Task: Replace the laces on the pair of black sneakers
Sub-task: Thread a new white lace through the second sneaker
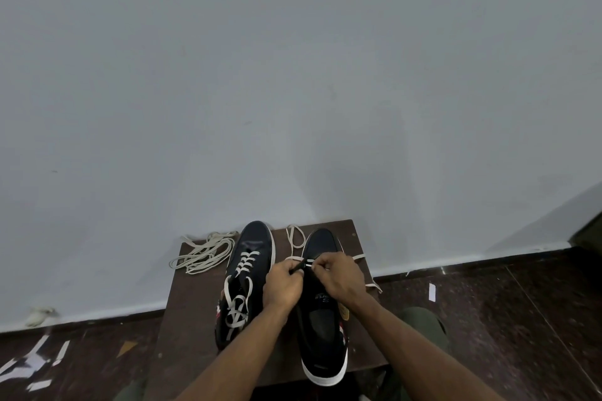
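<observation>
- Head view, far left of the hands: a loose pile of cream laces (205, 254) lies at the table's (182, 319) left edge, partly overhanging. A stray elbow could sweep it to the floor, and its strands look tangle-prone.
- Just left of the left hand: the laced sneaker (247, 273) stands finished-looking, its bow slack. Being close beside the left forearm, it could be nudged off line or its bow snagged.
- Left hand (282, 283): fingers curled, seemingly pinching the edge of the sneaker's eyelet row; exactly what it grips I cannot tell. If this hold slips, the eyelet would shift away from the tip.
- Right hand (338, 277): fingers bunched, pinching the white lace (294, 238) near its tip at the lowest eyelets of the unlaced sneaker (321, 309), which lies under both hands. The tip could miss or fray against the eyelet.
- Beyond and right of the right hand: lace slack loops past the toe and trails off the table's right edge; uneven ends or a twist seem likely if pulled through carelessly.
</observation>
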A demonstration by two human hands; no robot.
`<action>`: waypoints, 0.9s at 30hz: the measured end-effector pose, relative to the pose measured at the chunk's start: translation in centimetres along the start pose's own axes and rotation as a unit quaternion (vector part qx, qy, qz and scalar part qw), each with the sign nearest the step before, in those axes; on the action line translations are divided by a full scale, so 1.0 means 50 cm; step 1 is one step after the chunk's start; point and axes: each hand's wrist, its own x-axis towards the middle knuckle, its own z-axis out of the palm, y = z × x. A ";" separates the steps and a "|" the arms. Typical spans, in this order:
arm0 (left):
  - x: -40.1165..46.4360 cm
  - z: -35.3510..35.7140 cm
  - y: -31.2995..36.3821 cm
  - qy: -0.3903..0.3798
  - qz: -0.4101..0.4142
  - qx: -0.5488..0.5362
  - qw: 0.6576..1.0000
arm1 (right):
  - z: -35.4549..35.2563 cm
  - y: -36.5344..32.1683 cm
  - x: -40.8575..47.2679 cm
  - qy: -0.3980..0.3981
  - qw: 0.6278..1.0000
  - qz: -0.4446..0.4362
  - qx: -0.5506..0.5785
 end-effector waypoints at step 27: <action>0.064 -0.012 0.054 -0.041 -0.058 -0.177 0.982 | -0.003 0.030 -0.045 0.088 0.985 -0.119 -0.084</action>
